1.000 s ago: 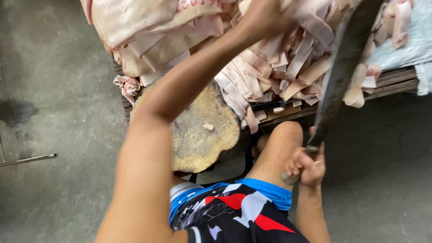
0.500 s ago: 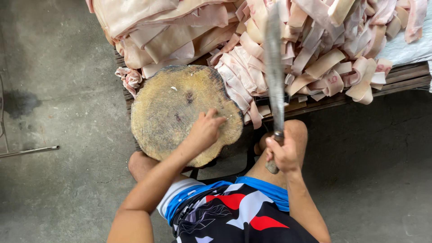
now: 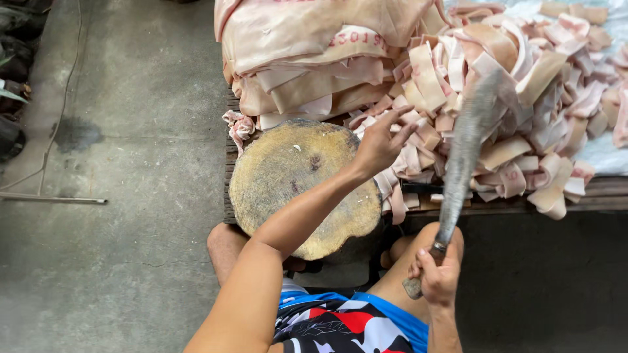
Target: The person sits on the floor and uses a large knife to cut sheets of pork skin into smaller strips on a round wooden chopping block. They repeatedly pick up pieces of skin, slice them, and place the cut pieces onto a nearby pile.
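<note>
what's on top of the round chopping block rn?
The round chopping block carries only a small pale scrap and dark stains. The left hand and forearm hover over its right edge, hiding that part.

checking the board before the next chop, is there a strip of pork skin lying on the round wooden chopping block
No, the round wooden chopping block is bare apart from a tiny white scrap; the left hand reaches past it toward the pork skin strips.

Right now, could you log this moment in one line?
left hand: reaching pale meat strips | right hand: gripping long grey cleaver
</note>
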